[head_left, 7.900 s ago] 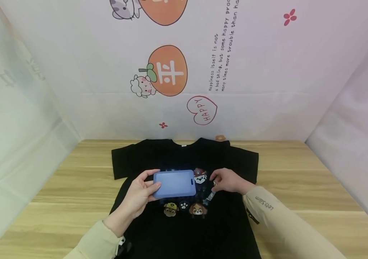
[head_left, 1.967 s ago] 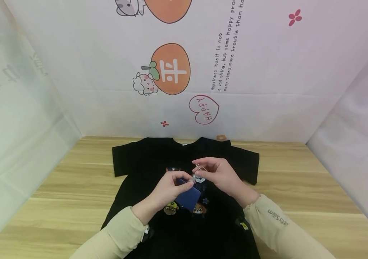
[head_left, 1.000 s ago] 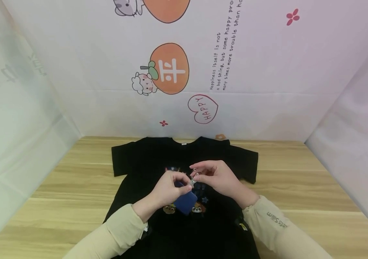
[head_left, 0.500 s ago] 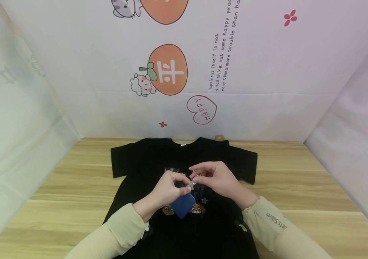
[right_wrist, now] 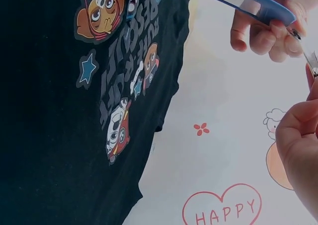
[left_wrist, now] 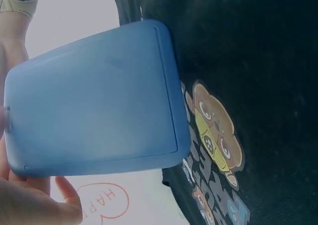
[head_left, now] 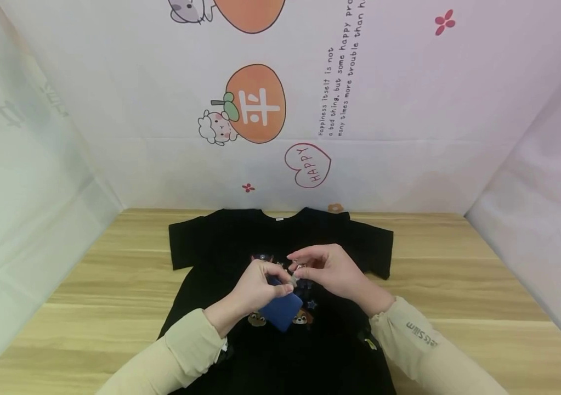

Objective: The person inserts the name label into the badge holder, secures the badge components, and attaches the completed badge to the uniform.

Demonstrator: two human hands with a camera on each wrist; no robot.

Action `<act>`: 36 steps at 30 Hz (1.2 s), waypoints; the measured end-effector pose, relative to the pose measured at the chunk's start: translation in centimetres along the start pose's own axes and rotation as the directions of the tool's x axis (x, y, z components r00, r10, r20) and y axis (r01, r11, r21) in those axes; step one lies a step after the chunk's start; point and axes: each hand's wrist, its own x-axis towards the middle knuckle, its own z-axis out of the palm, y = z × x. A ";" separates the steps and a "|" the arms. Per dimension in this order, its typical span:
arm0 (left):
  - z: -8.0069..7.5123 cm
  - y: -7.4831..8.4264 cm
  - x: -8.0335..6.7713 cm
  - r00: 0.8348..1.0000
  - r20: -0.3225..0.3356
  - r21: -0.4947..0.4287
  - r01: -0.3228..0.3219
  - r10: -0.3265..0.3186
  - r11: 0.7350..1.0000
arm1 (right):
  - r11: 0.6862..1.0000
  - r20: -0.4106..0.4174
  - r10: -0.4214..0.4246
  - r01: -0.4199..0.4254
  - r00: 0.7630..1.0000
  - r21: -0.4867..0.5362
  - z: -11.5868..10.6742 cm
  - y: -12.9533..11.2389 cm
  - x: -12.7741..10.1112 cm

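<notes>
Midair, just above the shirt (head_left: 280, 351): left hand (head_left: 255, 288) curled round the upper end of a blue card case (head_left: 280, 312), case hanging tilted below the fingers. Right hand (head_left: 332, 271) close beside it, thumb and forefinger pinched on a small metal clip (head_left: 294, 272) at the case's top edge; rest of the fingers loosely bent. From the right wrist, case (right_wrist: 243, 1) edge-on with left fingertips (right_wrist: 258, 34) wrapped over it. From the left wrist, broad blue face of the case (left_wrist: 94, 101) filling the view, thumb at the lower corner.

Likely risks: clip slipping from so small a pinch and dropping onto black cloth, hard to spot among the prints; case twisting in a grip at one end only; clip missing the slot, too small here to judge how far through.

Around: cartoon dog prints (head_left: 259, 318) directly beneath both hands, sleeves of the shirt out to either side, wooden table (head_left: 458, 274) beyond, printed backdrop (head_left: 255, 104) behind. Nothing between the hands; only the shirt below.
</notes>
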 end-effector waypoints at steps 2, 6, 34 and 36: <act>0.0 0.1 0.0 1.000 -0.005 0.012 0.011 -0.011 1.000 | 1.000 0.005 0.000 0.000 1.000 0.006 0.0 0.0 0.0; 0.1 0.1 -0.1 1.000 -0.001 0.020 0.019 -0.018 1.000 | 1.000 0.008 -0.001 0.001 1.000 0.011 0.1 0.0 0.0; 0.1 0.8 -0.3 0.998 -0.031 0.079 -0.058 0.060 0.995 | 1.000 -0.145 -0.009 0.008 0.989 -0.012 -0.9 1.4 -1.3; 0.1 0.7 -0.3 0.995 -0.053 0.087 -0.079 0.084 0.993 | 1.000 -0.161 0.000 -0.002 0.987 -0.015 -1.2 1.4 -1.5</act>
